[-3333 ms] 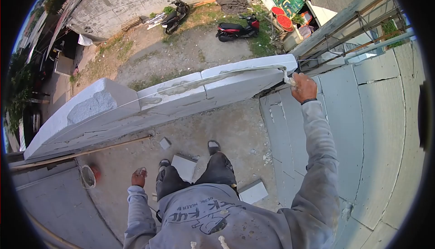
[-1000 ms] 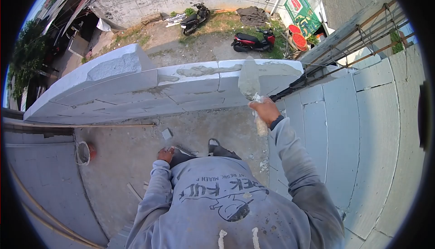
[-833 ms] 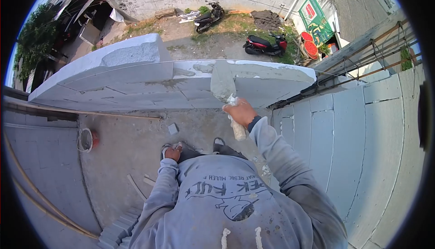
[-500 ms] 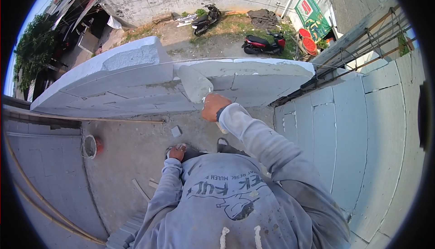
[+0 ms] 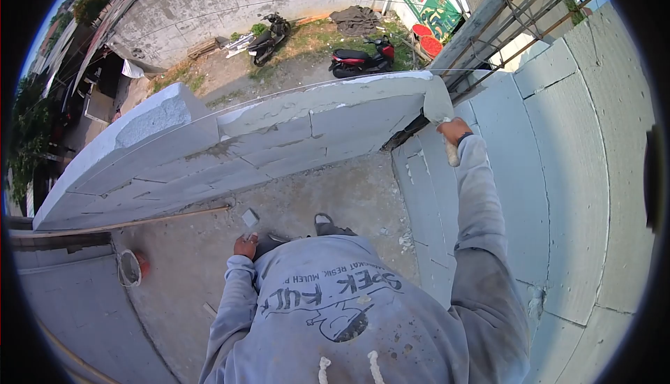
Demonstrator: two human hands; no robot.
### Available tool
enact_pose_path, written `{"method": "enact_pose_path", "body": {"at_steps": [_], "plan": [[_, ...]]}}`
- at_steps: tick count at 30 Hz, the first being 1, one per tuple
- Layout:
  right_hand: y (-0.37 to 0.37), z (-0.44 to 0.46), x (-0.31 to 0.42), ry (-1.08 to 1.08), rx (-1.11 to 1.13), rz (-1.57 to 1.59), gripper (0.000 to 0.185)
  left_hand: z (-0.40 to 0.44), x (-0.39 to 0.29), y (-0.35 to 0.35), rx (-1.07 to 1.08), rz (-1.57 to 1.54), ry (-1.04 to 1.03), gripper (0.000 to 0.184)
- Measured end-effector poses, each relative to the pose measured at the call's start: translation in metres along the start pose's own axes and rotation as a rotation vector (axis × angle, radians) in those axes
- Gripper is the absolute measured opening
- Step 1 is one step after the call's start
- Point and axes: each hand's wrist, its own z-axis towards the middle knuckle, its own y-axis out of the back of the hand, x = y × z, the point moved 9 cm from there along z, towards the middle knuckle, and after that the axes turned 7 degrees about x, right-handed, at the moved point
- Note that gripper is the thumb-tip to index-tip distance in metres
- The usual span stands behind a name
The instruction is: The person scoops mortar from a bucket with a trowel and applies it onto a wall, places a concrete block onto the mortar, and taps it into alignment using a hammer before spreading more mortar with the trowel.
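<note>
My right hand [image 5: 455,131] is closed round the handle of a trowel. The trowel's broad grey blade [image 5: 438,101] stands upright at the right end of the low block wall [image 5: 279,143], against its top edge. A layer of grey mortar [image 5: 279,110] lies along the top of the wall, left of the blade. My left hand [image 5: 246,246] hangs low over the floor beside my leg, its fingers curled; whether they hold anything is too small to make out. A thin string runs just above the wall.
A raised white block [image 5: 157,115] stands on the wall's left part. Steel bars [image 5: 520,21] rise beyond the right corner, beside the right block wall [image 5: 558,146]. A bucket [image 5: 132,267], a small block piece [image 5: 250,218] and a long pole [image 5: 153,220] are on the floor.
My right hand and the trowel have moved from the middle of the wall to its right end. The view has turned, and mortar now covers more of the top by the raised block.
</note>
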Motion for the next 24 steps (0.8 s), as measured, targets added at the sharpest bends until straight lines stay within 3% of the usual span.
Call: {"method": "enact_pose_path", "body": {"at_steps": [2,6,8,10,12,14,16,19,21,24], "plan": [[-0.018,0.011,-0.041,-0.042,0.037,0.230,0.050,-0.019,-0.034,-0.001,0.005,0.214,0.012,0.036],[-0.063,-0.086,-0.015,-0.007,0.182,0.275,0.047,-0.008,-0.002,0.016,-0.064,0.255,0.013,0.040],[-0.131,-0.105,-0.006,0.142,0.413,0.339,0.050,-0.016,0.001,0.014,-0.068,0.232,0.109,0.047],[-0.179,-0.114,0.033,0.612,0.277,0.009,0.052,0.004,0.032,0.017,-0.076,0.252,0.110,0.049],[-0.216,-0.130,0.087,0.657,0.494,0.143,0.052,0.002,0.042,0.025,-0.086,0.285,0.118,0.051],[-0.247,-0.115,0.134,0.681,0.506,-0.003,0.052,-0.004,0.008,0.016,-0.045,0.475,0.116,0.053],[-0.272,-0.089,0.175,0.807,0.398,-0.087,0.049,-0.017,-0.026,0.012,-0.067,0.439,0.087,0.053],[-0.270,-0.060,0.216,0.828,0.452,-0.040,0.051,-0.036,-0.055,0.019,-0.113,0.404,0.048,0.052],[-0.237,-0.046,0.220,0.869,0.257,-0.084,0.047,-0.050,-0.060,0.028,-0.150,0.400,0.045,0.050],[-0.182,-0.032,0.203,0.839,0.271,-0.167,0.041,-0.075,-0.047,0.036,-0.142,0.296,0.161,0.045]]}}
